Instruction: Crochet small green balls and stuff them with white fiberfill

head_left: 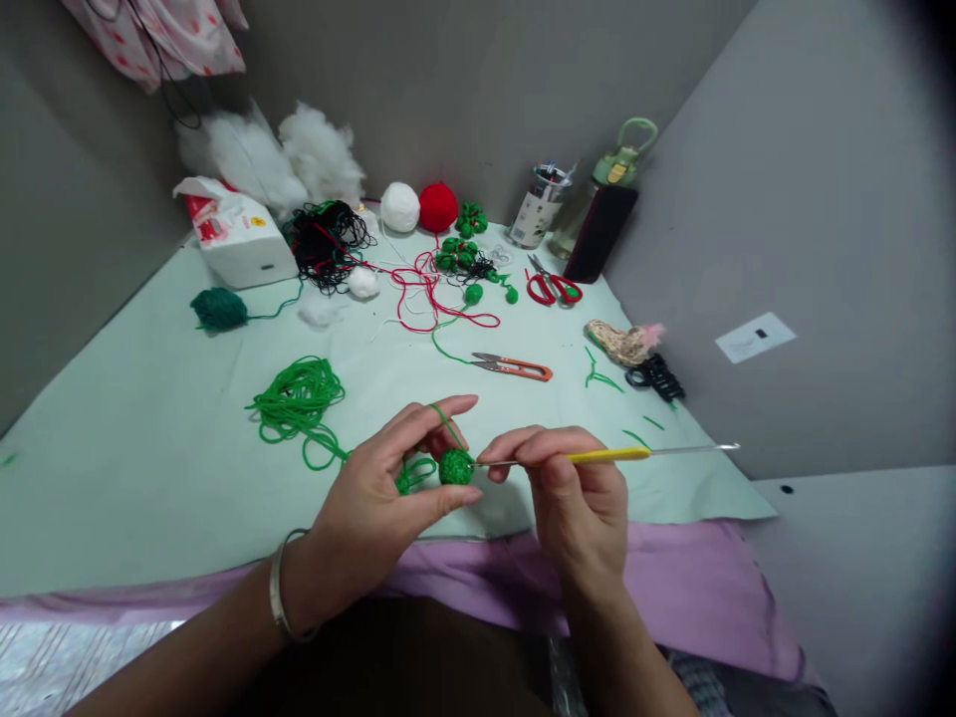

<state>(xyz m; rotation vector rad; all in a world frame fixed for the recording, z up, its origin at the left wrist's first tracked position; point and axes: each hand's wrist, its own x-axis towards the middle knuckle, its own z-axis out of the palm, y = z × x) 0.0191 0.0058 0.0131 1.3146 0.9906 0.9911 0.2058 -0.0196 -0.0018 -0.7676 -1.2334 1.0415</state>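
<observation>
My left hand (399,478) is closed around a small round green crochet piece (455,467), with the thumb below it. Green working yarn runs up from the piece and over the left index finger. In my right hand (579,488) is a double-ended crochet hook (608,455) with a yellow handle, gripped like a pencil. Its left metal end meets the right side of the green piece; the tip itself is hidden in the stitches. A loose hank of green yarn (299,398) lies left of my hands, its strand leading toward the left palm.
Orange thread snips (514,366) lie just beyond my hands, with red-handled scissors (551,284) farther back. White (400,207) and red yarn balls (438,207) sit by the wall. A tissue pack (237,234), a pen holder (539,207) and a dark phone (601,234) stand along the back.
</observation>
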